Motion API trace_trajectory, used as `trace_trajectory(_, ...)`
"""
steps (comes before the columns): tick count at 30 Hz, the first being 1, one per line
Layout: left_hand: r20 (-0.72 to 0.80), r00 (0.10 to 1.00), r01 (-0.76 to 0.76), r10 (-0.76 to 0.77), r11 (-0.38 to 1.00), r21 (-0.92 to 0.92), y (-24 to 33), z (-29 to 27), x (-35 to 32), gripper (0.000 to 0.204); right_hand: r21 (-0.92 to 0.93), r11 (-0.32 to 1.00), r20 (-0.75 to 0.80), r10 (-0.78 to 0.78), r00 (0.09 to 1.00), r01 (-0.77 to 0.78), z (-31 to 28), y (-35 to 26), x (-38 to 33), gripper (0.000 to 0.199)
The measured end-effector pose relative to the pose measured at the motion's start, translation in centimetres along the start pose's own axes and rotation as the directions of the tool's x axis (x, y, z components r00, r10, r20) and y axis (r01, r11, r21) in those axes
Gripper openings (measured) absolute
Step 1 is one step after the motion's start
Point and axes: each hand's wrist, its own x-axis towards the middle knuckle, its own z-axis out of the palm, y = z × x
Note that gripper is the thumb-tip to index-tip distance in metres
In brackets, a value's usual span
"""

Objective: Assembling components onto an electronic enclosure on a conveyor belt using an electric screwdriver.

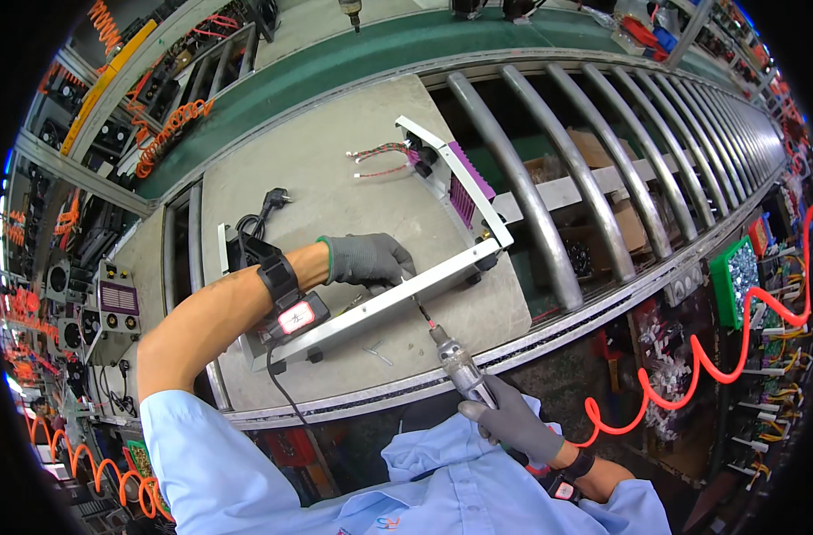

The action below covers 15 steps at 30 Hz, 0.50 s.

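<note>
A white metal frame (362,309) lies on a grey board (335,134). My left hand (368,260), in a grey glove, reaches over the near rail. Its fingers are curled closed against the rail's inner side, and whatever they pinch is hidden. My right hand (518,419), also gloved, is wrapped round a power screwdriver (463,370). The driver's bit points at the near rail, close to my left fingertips. At the frame's right end are a purple finned part (464,192) and red and black wires (384,153) with white connectors. Two small metal pieces (378,353) rest before the rail.
A black power plug (275,201) and cord lie inside the frame's left side. Metal rollers (549,187) run off to the right. An orange-red coiled hose (674,401) hangs at right, near a green bin (720,283) of small hardware. A green belt (398,45) passes behind.
</note>
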Motion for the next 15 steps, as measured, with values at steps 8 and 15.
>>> trace_trajectory(8, -0.011, 0.998, -0.062, 0.062, 0.998, 0.027, -0.4, 0.9, 0.6, 0.014, 0.03, 0.999, 0.014, -0.03, 0.999, 0.03, 0.0, 0.6, 0.5, 0.051)
trace_trajectory(15, -0.031, 0.998, 0.062, -0.059, 0.994, 0.085, -0.9, 0.8, 0.9, 0.016, 0.083, 0.996, 0.035, 0.024, 0.999, -0.027, 0.3, 1.1, 0.8, 0.044)
